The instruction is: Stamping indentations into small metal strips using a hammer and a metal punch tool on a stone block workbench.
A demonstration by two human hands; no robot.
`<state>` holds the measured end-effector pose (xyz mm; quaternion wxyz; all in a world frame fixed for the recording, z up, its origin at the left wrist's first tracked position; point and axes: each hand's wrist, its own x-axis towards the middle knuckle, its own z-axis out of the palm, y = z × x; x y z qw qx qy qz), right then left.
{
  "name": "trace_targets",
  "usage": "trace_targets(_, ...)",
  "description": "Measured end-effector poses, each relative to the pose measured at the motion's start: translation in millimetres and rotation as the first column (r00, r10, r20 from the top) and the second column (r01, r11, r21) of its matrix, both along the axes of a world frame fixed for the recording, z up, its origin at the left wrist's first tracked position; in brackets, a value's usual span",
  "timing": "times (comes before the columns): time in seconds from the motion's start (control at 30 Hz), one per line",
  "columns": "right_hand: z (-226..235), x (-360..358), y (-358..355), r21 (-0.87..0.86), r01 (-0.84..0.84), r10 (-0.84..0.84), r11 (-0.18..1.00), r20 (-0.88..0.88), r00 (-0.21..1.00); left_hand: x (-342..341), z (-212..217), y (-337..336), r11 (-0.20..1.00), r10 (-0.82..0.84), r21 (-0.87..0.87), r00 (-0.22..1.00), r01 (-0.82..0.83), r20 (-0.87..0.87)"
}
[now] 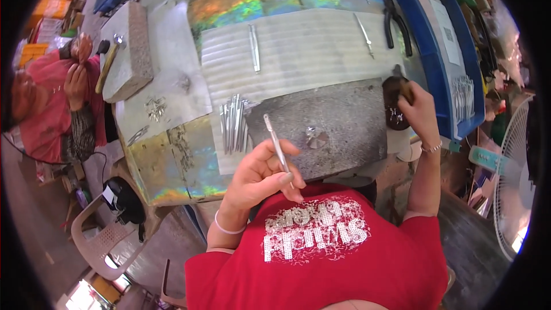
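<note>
One thin metal rod, probably light, stiff and a little slippery, is pinched near its lower end by the left hand just before the stone slab, while the right hand grips a mallet at the slab's right edge.

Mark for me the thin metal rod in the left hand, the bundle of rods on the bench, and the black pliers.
thin metal rod (275, 139), head view, mid-shaft above the fingers.
bundle of rods (234, 126), head view, middle of the pile.
black pliers (396, 26), head view, on the handles.
</note>
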<state>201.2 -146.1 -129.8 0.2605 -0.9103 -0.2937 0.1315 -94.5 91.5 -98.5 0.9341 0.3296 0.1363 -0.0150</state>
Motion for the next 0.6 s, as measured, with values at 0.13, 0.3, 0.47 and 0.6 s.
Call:
trace_targets(0.13, 13, -16, -11, 0.403, 0.412, -0.199, 0.817, -0.474, 0.858, -3, -6, 1, 1.000, 0.005, 0.031, 1.000, -0.005, -0.008)
trace_targets(0.3, 27, -30, -9, 0.584, 0.511, -0.047, 0.631, -0.629, 0.776, 5, -6, -5, 0.996, 0.059, -0.067, 0.998, -0.059, -0.003)
trace_targets(0.47, 56, -74, 24, 0.531, 0.531, -0.070, 0.661, -0.660, 0.748, 14, -14, -16, 0.982, 0.133, -0.145, 0.988, -0.121, 0.075)
trace_targets(0.6, 67, -112, 50, 0.458, 0.452, 0.097, 0.766, -0.777, 0.623, 18, -18, -23, 0.964, 0.161, -0.229, 0.983, -0.138, 0.085)
